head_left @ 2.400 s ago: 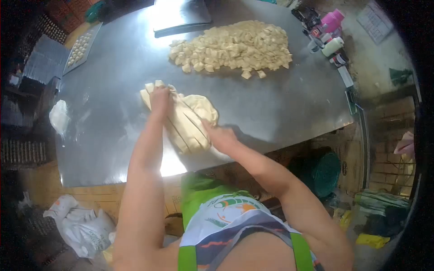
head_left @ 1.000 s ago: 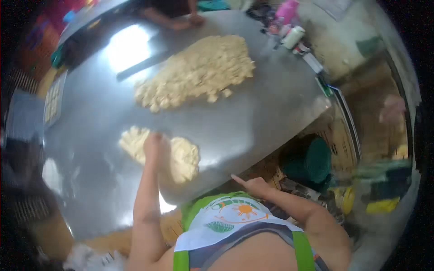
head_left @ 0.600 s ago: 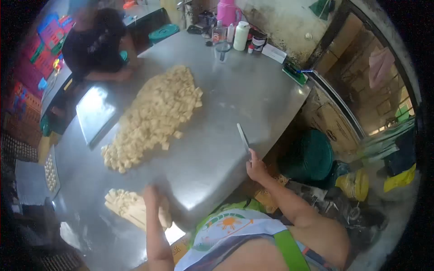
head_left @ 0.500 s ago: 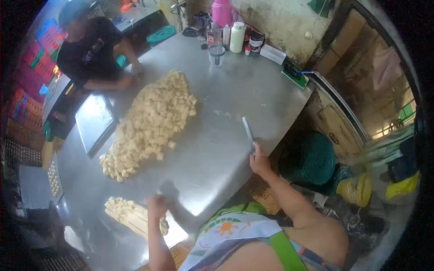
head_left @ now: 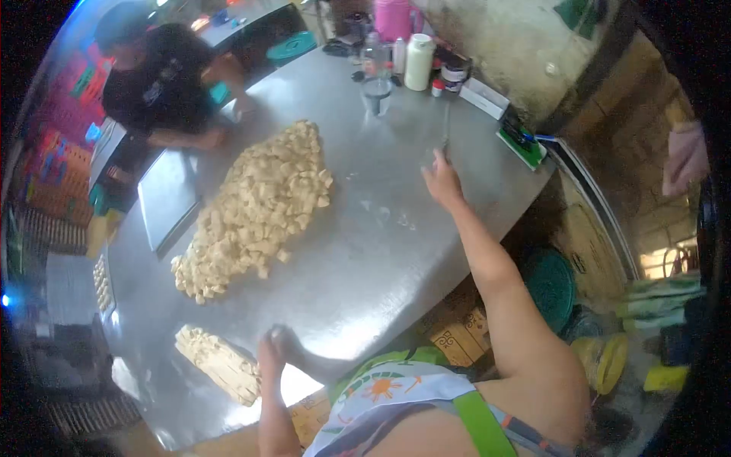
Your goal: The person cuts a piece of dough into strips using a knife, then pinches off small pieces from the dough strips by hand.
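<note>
My right hand (head_left: 443, 179) is stretched out over the right part of the metal table, closed on a thin knife (head_left: 446, 126) that points toward the back. Near the front edge, my left hand (head_left: 272, 349) is beside the right end of the cut dough strips (head_left: 219, 364); its fingers look curled, but blur hides whether anything is in them. A long heap of small dough pieces (head_left: 255, 209) lies across the middle of the table. Behind the knife stands a clear cup (head_left: 376, 95).
Across the metal table (head_left: 365, 282), a co-worker in a dark shirt (head_left: 160, 84) leans by a metal tray (head_left: 166, 199). Bottles, a white jar (head_left: 419, 62) and a pink jug (head_left: 394, 19) stand at the back. A small white box (head_left: 484, 99) and green item (head_left: 522, 148) lie right.
My right hand has moved away from me with the knife, toward the table's back. My left hand has shifted slightly. The view turned toward the right side of the room, showing the co-worker.
</note>
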Tool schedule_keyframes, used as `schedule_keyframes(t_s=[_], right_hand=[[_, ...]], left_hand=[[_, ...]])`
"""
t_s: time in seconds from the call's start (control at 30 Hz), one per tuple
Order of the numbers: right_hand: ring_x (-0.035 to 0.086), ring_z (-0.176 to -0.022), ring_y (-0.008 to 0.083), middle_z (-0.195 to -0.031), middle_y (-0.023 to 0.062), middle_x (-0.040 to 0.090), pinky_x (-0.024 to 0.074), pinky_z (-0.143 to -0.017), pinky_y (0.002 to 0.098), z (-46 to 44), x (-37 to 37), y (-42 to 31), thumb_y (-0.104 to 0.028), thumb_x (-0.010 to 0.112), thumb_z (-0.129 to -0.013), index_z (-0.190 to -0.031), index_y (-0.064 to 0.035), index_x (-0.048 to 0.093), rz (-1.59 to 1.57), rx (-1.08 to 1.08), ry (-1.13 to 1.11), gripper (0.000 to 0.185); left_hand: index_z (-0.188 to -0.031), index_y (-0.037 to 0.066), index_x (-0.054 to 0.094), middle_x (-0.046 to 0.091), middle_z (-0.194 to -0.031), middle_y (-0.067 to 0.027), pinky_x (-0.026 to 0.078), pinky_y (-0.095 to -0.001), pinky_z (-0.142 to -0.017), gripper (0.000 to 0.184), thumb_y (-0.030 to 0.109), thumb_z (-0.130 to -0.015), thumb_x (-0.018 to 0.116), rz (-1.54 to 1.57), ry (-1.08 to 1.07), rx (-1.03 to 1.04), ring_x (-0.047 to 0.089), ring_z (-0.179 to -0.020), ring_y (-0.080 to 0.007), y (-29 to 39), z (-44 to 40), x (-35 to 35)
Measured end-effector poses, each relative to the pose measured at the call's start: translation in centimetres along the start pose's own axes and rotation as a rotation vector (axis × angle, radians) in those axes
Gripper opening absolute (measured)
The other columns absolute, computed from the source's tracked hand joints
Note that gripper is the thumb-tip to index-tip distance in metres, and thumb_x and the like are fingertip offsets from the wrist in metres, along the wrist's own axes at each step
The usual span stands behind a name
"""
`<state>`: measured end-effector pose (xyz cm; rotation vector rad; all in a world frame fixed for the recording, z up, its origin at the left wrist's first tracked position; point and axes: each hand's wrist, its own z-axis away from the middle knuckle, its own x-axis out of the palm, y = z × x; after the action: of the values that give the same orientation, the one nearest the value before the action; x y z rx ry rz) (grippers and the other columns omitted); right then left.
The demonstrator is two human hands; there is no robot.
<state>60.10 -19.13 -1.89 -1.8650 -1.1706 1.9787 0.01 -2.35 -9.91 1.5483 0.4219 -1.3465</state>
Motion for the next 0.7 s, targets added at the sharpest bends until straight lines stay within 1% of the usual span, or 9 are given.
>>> schedule_keyframes(t_s=[0.03, 0.1, 0.17, 0.23, 0.3, 0.37, 0.47, 0.53, 0.7], right_hand=[[0.060, -0.113, 0.0335, -0.126, 0.0193, 0.060, 0.0476, -0.096, 0.0419, 2.9, 0.3, -2.0, -0.029, 0.068, -0.087, -0.140, -0.0038, 0.043, -0.164, 0.054, -0.212, 0.064], [0.061, -0.111, 0.0292, -0.122, 0.0186, 0.062, 0.0481, -0.095, 0.0402, 9.3, 5.6, -2.2, -0.033, 0.071, -0.086, -0.134, -0.0032, 0.051, -0.430, -0.050, -0.432, 0.060], [0.056, -0.120, 0.0307, -0.131, 0.0207, 0.058, 0.0439, -0.102, 0.0409, 17.8, 7.7, -7.4, -0.042, 0.073, -0.083, -0.137, 0.0002, 0.049, -0.419, -0.196, -0.771, 0.073], [0.056, -0.120, 0.0329, -0.129, 0.0231, 0.058, 0.0431, -0.102, 0.0421, 25.4, 10.4, -12.2, -0.047, 0.071, -0.084, -0.136, 0.0017, 0.048, -0.475, -0.567, -0.786, 0.075], [0.058, -0.117, 0.0330, -0.126, 0.0234, 0.059, 0.0450, -0.099, 0.0420, 29.3, 10.0, -18.1, -0.047, 0.069, -0.086, -0.135, 0.0012, 0.049, -0.459, -0.711, -0.778, 0.072], [0.064, -0.105, 0.0325, -0.113, 0.0226, 0.065, 0.0486, -0.089, 0.0416, 31.0, 8.9, -22.5, -0.046, 0.066, -0.088, -0.129, -0.0008, 0.054, -0.488, -0.401, -1.085, 0.062], [0.068, -0.087, 0.0303, -0.094, 0.0207, 0.068, 0.0498, -0.076, 0.0408, 34.4, 13.2, -21.4, -0.043, 0.064, -0.090, -0.120, -0.0028, 0.058, -0.513, -0.475, -1.115, 0.051], [0.064, -0.087, 0.0237, -0.096, 0.0172, 0.068, 0.0489, -0.077, 0.0364, 36.1, 4.6, -25.8, -0.039, 0.064, -0.091, -0.115, -0.0021, 0.059, -0.231, -0.442, -1.245, 0.044], [0.063, -0.087, 0.0241, -0.096, 0.0153, 0.066, 0.0486, -0.076, 0.0361, 40.0, 3.3, -21.1, -0.034, 0.063, -0.093, -0.123, -0.0029, 0.059, -0.068, -0.252, -1.307, 0.043]], left_hand=[[-0.112, 0.007, 0.057, 0.058, -0.114, -0.0140, 0.047, -0.0400, -0.083, 0.044, 0.040, -0.085, 0.069, -0.003, 0.016, -0.032, 0.057, -0.104, -0.0338, -0.1, 0.6, -0.4], [-0.108, 0.007, 0.057, 0.059, -0.102, -0.0084, 0.048, -0.0380, -0.078, 0.032, 0.035, -0.094, 0.059, 0.848, 0.093, -0.398, 0.059, -0.092, -0.0238, 6.8, -0.5, -4.0], [-0.113, 0.007, 0.060, 0.063, -0.103, -0.0087, 0.051, -0.0343, -0.079, 0.022, 0.022, -0.097, 0.054, 1.082, 0.080, -0.339, 0.061, -0.093, -0.0192, 6.2, -1.3, -3.0], [-0.105, 0.004, 0.061, 0.064, -0.104, -0.0085, 0.051, -0.0305, -0.077, 0.022, 0.024, -0.098, 0.054, 1.078, 0.077, -0.067, 0.062, -0.092, -0.0151, 7.4, -2.2, -1.9], [-0.113, 0.004, 0.056, 0.061, -0.092, -0.0087, 0.053, -0.0358, -0.076, 0.025, 0.023, -0.097, 0.057, 1.298, -0.042, -0.156, 0.062, -0.086, -0.0203, 13.2, -2.2, -5.8], [-0.111, 0.005, 0.055, 0.062, -0.091, -0.0094, 0.054, -0.0354, -0.076, 0.025, 0.025, -0.097, 0.058, 1.480, 0.035, -0.141, 0.062, -0.085, -0.0211, 13.1, -3.0, -8.1], [-0.104, 0.007, 0.054, 0.060, -0.081, -0.0068, 0.054, -0.0337, -0.067, 0.027, 0.033, -0.098, 0.058, 1.734, 0.148, -0.244, 0.061, -0.073, -0.0194, 9.2, -2.8, -10.3], [-0.095, 0.010, 0.054, 0.054, -0.072, -0.0026, 0.051, -0.0318, -0.057, 0.029, 0.038, -0.099, 0.056, 2.161, 0.086, -0.350, 0.053, -0.059, -0.0157, 4.4, -3.1, -11.0], [-0.094, 0.013, 0.053, 0.044, -0.063, 0.0000, 0.048, -0.0309, -0.052, 0.033, 0.045, -0.096, 0.058, 1.894, 0.243, -0.272, 0.045, -0.052, -0.0142, -2.6, -4.5, -13.4]])
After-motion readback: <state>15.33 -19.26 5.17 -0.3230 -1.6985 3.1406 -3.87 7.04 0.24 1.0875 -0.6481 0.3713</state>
